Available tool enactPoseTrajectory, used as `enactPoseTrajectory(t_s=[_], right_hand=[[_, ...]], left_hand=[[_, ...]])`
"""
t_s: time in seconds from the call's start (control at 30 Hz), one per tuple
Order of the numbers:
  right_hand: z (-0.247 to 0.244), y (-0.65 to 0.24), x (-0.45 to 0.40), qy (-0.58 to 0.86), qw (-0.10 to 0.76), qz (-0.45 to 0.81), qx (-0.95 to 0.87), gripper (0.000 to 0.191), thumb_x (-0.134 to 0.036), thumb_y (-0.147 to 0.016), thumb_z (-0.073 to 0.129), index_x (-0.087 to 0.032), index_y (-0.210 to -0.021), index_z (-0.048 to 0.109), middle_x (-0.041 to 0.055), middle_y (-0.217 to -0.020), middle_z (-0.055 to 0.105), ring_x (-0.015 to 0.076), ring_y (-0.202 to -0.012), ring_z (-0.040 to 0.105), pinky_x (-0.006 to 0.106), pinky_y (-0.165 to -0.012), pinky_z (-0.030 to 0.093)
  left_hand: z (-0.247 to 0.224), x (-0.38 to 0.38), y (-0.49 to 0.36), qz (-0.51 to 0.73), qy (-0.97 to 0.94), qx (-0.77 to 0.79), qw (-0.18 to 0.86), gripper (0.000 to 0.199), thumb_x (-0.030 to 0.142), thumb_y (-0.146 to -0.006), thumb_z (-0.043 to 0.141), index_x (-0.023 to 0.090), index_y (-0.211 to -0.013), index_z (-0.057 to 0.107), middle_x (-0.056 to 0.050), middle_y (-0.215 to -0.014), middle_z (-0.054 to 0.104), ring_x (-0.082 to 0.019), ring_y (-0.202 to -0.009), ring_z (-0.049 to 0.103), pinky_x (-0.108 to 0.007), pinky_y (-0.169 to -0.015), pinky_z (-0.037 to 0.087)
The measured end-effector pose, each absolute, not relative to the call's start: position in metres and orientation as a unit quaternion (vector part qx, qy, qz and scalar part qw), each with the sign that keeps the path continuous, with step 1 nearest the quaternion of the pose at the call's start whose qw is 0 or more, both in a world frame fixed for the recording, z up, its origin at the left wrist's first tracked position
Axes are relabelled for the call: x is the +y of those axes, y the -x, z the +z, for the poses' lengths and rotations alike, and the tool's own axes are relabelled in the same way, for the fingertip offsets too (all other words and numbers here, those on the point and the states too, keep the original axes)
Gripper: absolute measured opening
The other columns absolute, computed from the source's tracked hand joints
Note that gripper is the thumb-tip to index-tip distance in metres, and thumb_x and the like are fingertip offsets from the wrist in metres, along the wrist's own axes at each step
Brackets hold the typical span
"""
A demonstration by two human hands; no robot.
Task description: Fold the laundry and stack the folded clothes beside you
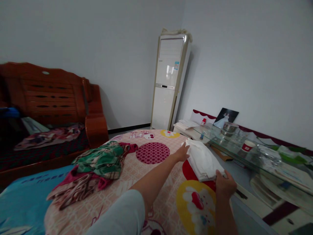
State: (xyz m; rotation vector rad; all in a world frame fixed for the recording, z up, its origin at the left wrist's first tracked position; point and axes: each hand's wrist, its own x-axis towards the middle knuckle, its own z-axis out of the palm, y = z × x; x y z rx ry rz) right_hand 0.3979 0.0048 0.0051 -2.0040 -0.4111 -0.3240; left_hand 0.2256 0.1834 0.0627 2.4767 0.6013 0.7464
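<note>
A folded white cloth (202,160) lies near the right edge of a round table with a pink patterned cover (132,173). My left hand (182,152) is closed on the cloth's far left corner. At its near right corner, my right hand (225,184) grips the edge with thumb and fingers. Both arms reach forward over the cover. To the left rests a rumpled heap of clothes, with a green plaid piece (105,160) on top and pink ones (78,186) beneath.
A wooden bench (52,98) stands at the left, a tall white air conditioner (168,78) at the back. Along the right runs a glass-topped cabinet (234,153) with a paper cup (247,146), a metal bowl (230,127) and a photo (226,117).
</note>
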Motion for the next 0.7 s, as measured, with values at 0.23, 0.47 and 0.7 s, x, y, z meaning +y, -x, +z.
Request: enactPoseTrajectory(t_s=[0.23, 0.47, 0.7], right_hand=[[0.033, -0.326, 0.025, 0.758, 0.542, -0.185, -0.312, 0.049, -0.047, -0.082, 0.047, -0.011, -0.105, 0.071, 0.0094, -0.066, 0.066, 0.0227, -0.063, 0.057, 0.032, -0.064, 0.041], [-0.030, -0.240, 0.096, 0.678, 0.397, -0.041, -0.617, 0.043, -0.037, -0.083, 0.046, -0.015, -0.113, 0.066, 0.0130, -0.103, 0.069, 0.0240, -0.095, 0.062, 0.035, -0.085, 0.046], [-0.074, -0.236, 0.102, 0.640, 0.320, -0.062, -0.696, 0.038, -0.031, -0.087, 0.044, -0.014, -0.110, 0.069, 0.0152, -0.120, 0.064, 0.0262, -0.114, 0.056, 0.044, -0.102, 0.041]], left_hand=[[-0.007, 0.172, -0.111, 0.225, -0.884, 0.353, 0.206, 0.046, 0.015, -0.083, 0.055, 0.015, -0.129, 0.053, -0.014, -0.145, 0.045, -0.026, -0.139, 0.035, -0.043, -0.115, 0.030], [-0.017, 0.175, -0.011, 0.331, -0.789, 0.497, 0.142, 0.041, 0.013, -0.080, 0.057, 0.014, -0.121, 0.058, -0.015, -0.135, 0.054, -0.026, -0.132, 0.045, -0.040, -0.112, 0.036], [-0.009, 0.174, 0.035, 0.409, -0.716, 0.557, 0.099, 0.043, 0.004, -0.076, 0.050, 0.014, -0.117, 0.061, -0.016, -0.132, 0.055, -0.027, -0.128, 0.047, -0.042, -0.110, 0.037]])
